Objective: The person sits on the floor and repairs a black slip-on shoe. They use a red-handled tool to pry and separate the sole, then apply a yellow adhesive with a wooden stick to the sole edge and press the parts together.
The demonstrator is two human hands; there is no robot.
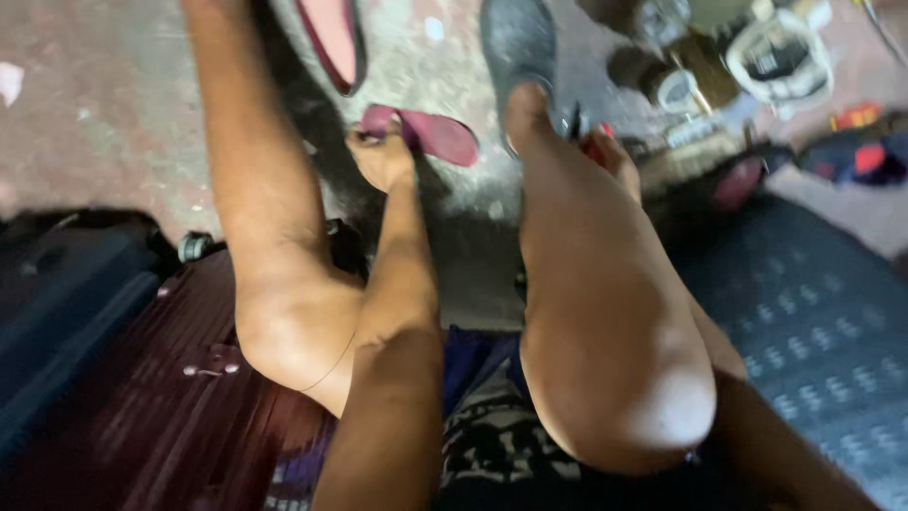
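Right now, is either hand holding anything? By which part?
Left hand grips the maroon sandal at its near end. Right hand is mostly hidden behind the knee; cannot tell.

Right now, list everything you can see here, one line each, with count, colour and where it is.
maroon sandal: one, dark red, on the floor at top centre, the left hand grips its near end
pink sandal: one, pink with dark rim, floor at the top edge
grey sandal: one, dark grey, on the right foot at top centre
maroon suitcase: one, ribbed, dark red, lower left under the left leg
dark case: one, navy-black, far left
patterned mat: one, blue-grey, right side
clutter of tools and containers: several, mixed colours, top right, too blurred to name
left hand: one, on the maroon sandal
right hand: one, by the right ankle, holding something small and red, unclear
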